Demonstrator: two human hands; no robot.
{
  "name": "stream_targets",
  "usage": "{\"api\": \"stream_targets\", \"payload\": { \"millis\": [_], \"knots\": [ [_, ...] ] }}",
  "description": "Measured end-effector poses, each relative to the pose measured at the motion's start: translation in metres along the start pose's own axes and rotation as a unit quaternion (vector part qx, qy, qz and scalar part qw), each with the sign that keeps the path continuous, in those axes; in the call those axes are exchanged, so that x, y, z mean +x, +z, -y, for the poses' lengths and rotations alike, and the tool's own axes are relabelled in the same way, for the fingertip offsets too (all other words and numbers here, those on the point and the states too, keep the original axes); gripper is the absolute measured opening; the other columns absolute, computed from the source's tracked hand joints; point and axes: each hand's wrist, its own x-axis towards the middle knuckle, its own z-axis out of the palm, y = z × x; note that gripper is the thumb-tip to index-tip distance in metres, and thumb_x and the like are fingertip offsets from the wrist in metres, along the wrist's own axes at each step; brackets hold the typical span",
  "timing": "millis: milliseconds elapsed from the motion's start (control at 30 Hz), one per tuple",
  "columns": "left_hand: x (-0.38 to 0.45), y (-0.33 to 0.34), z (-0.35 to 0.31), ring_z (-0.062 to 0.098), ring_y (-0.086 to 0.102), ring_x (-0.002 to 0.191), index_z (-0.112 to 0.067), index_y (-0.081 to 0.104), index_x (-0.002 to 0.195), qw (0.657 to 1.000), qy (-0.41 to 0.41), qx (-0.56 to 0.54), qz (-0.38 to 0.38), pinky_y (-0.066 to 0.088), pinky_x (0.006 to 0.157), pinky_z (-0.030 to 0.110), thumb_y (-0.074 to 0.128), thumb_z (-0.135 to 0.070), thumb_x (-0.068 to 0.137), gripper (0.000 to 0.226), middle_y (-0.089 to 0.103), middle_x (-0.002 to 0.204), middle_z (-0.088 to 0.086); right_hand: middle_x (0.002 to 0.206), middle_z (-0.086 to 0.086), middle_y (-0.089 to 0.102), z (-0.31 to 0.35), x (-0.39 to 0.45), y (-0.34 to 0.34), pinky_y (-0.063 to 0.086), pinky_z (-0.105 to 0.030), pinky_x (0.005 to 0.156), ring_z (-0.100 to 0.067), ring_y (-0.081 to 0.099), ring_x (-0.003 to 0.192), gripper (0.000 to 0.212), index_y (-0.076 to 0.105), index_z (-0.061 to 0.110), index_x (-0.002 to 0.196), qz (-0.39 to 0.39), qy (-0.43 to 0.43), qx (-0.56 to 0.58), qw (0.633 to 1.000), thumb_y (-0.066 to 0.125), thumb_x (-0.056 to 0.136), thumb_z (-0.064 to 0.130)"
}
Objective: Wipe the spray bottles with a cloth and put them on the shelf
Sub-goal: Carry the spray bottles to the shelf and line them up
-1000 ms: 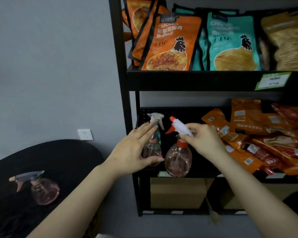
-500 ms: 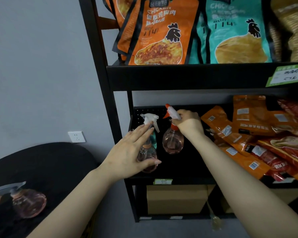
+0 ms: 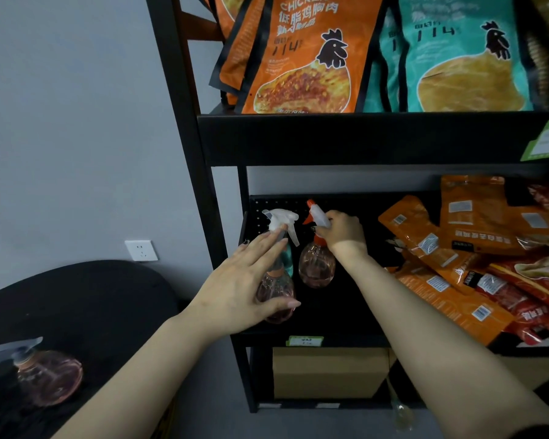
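From the head camera, the right hand grips the orange-and-white trigger head of a spray bottle, fingers curled round it. That hold looks chosen to steer the round body deep toward the back-left corner of the lower shelf; whether its base rests on the shelf I cannot tell. The left hand lies with straight fingers against a second bottle with a clear trigger, seemingly steadying it near the shelf's front-left corner so the newcomer does not knock it. Both bodies are bulbous, pinkish translucent plastic with smooth glossy walls. A third bottle waits on the black-draped bench, near its front edge. Crinkled foil snack packets crowd the shelf's right side.
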Motion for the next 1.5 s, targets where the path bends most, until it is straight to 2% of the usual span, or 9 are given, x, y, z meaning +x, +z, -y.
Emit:
{"api": "stream_targets", "payload": {
  "millis": [300,467,700,900,1033,1100,1300,1433,1500],
  "knots": [
    [-0.004,-0.002,0.004,-0.003,-0.005,0.138,-0.024,0.013,0.148,1.000,-0.005,-0.003,0.001,-0.011,0.105,0.009,0.041,-0.071,0.073,0.093,-0.006,0.148,-0.022,0.113,-0.013,0.064,0.004,0.002,-0.001,0.046,-0.031,0.075,-0.031,0.061,0.102,0.038,0.056,0.010,0.120,0.029,-0.001,-0.024,0.999,0.062,0.088,0.030],
    [-0.009,-0.007,0.003,-0.002,-0.005,0.137,-0.027,0.010,0.148,1.000,-0.007,-0.001,0.003,-0.011,0.103,0.010,0.040,-0.071,0.072,0.093,-0.003,0.151,-0.018,0.134,-0.007,0.053,-0.002,-0.011,-0.027,0.049,-0.041,0.091,-0.028,0.054,0.116,0.054,0.042,0.020,0.137,0.040,0.003,-0.039,0.998,0.057,0.089,0.040],
    [-0.015,-0.026,-0.014,0.000,-0.003,0.140,-0.026,0.010,0.149,1.000,0.011,0.000,-0.002,-0.009,0.106,0.014,0.034,-0.077,0.070,0.097,-0.002,0.152,-0.016,0.121,-0.008,0.061,-0.020,-0.086,-0.101,0.053,-0.040,0.084,-0.023,0.060,0.107,0.048,0.051,0.020,0.131,0.011,-0.051,-0.083,0.995,0.058,0.089,0.042],
    [-0.025,-0.054,-0.039,-0.005,-0.010,0.136,-0.030,0.006,0.148,0.999,0.039,0.007,-0.020,-0.014,0.105,0.010,0.029,-0.081,0.069,0.097,-0.005,0.151,-0.018,0.106,0.004,0.068,-0.036,-0.176,-0.198,0.052,-0.025,0.074,-0.010,0.064,0.092,0.035,0.062,0.025,0.119,-0.020,-0.068,-0.111,0.991,0.063,0.086,0.038],
    [-0.034,-0.074,-0.056,-0.001,-0.005,0.141,-0.036,0.001,0.144,0.998,0.053,0.007,-0.028,-0.008,0.110,0.015,0.015,-0.091,0.063,0.099,-0.004,0.153,-0.018,0.101,0.012,0.067,-0.038,-0.240,-0.257,0.044,-0.009,0.076,0.002,0.059,0.090,0.026,0.067,0.025,0.108,-0.048,-0.042,-0.116,0.991,0.067,0.083,0.033],
    [-0.041,-0.086,-0.066,-0.001,-0.005,0.141,-0.037,0.000,0.143,0.998,0.060,0.007,-0.034,-0.008,0.109,0.014,0.014,-0.092,0.061,0.099,-0.004,0.152,-0.019,0.105,0.013,0.066,-0.034,-0.269,-0.278,0.043,-0.010,0.080,0.003,0.058,0.096,0.030,0.066,0.025,0.111,-0.060,-0.037,-0.126,0.989,0.067,0.082,0.035],
    [-0.079,-0.128,-0.094,-0.004,-0.008,0.138,-0.039,-0.003,0.142,0.996,0.068,0.007,-0.050,-0.001,0.113,0.018,0.013,-0.093,0.057,0.101,-0.009,0.149,-0.024,0.118,0.022,0.052,0.001,-0.334,-0.300,0.041,-0.016,0.096,0.002,0.048,0.114,0.045,0.053,0.039,0.125,-0.059,-0.072,-0.124,0.988,0.063,0.082,0.045],
    [-0.112,-0.160,-0.107,-0.008,-0.011,0.134,-0.040,-0.002,0.141,0.995,0.067,0.021,-0.076,-0.010,0.103,0.007,0.027,-0.085,0.065,0.094,-0.012,0.147,-0.027,0.115,0.046,0.021,0.037,-0.357,-0.290,0.025,-0.001,0.093,0.017,0.027,0.113,0.050,0.032,0.054,0.128,-0.049,-0.135,-0.136,0.980,0.055,0.084,0.056],
    [-0.129,-0.175,-0.110,-0.008,-0.010,0.135,-0.041,-0.003,0.141,0.994,0.063,0.035,-0.085,-0.013,0.102,0.006,0.026,-0.085,0.065,0.093,-0.013,0.147,-0.027,0.119,0.046,0.018,0.059,-0.366,-0.287,0.019,0.004,0.091,0.019,0.023,0.116,0.052,0.029,0.054,0.131,-0.047,-0.166,-0.121,0.978,0.053,0.085,0.056]
  ]
}}
